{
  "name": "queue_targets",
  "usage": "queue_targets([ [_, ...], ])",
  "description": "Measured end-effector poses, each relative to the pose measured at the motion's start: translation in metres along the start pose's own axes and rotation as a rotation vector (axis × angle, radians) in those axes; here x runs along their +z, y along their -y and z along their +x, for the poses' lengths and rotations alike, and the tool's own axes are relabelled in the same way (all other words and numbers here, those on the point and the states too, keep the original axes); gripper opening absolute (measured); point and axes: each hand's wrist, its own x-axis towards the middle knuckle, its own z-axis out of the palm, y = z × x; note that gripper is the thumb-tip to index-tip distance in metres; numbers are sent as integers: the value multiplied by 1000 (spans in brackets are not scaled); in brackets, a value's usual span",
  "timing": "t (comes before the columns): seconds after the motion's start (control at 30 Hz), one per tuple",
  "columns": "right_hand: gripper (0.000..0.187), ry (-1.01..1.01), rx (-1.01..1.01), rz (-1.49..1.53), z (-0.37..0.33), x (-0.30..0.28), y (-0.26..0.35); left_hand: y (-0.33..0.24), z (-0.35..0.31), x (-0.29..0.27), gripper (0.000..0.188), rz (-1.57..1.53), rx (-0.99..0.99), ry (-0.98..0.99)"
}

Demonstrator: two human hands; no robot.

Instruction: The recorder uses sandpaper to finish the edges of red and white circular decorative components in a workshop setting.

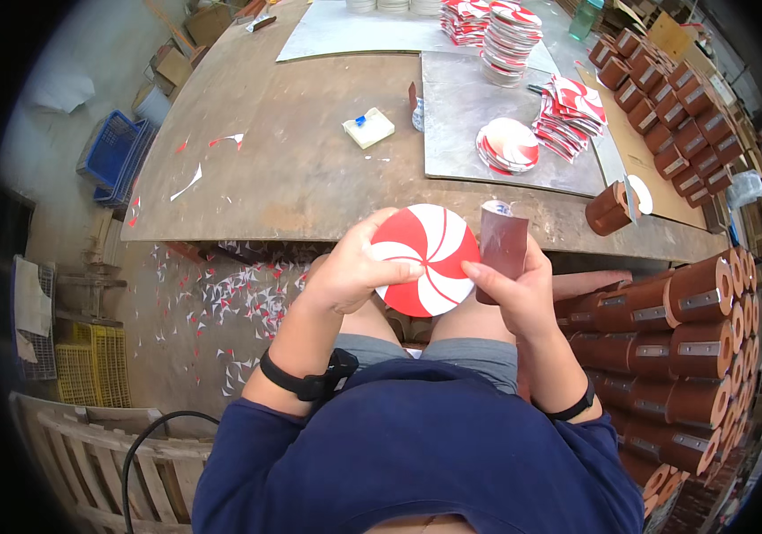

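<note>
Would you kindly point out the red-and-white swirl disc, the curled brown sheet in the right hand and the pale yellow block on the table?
Red-and-white swirl disc point(433, 258): head view, middle of its patterned face.
Curled brown sheet point(504, 245): head view, its brown surface.
Pale yellow block point(372, 133): head view, its top.

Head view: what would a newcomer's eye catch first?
Probably the red-and-white swirled disc in the left hand, near the centre, with a brown sheet in the right hand. Next, brown cylinders piled at right, and red and white scraps strewn over the floor at left.
</note>
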Motion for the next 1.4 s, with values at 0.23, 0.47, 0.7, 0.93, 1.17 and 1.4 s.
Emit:
queue_targets([
  [0.23,32,-219,-45,300,16,16,-14,32,19,28,41,-581,146,-179],
  [0.47,35,-108,-468,-351,11,7,9,28,15,31,36,-697,-47,-298],
  [0.7,47,57,-891,-1094,2,3,-4,24,10,28,29,-836,-91,-141],
  [0.93,41,-115,-986,-972,1,5,5,24,11,30,30,-848,-50,-168],
  [1.17,42,-178,-769,-1019,7,-18,-16,27,10,23,34,-816,-42,-161],
  [1.4,36,-14,-828,-1015,5,-6,-4,25,6,25,36,-721,-6,-160],
])
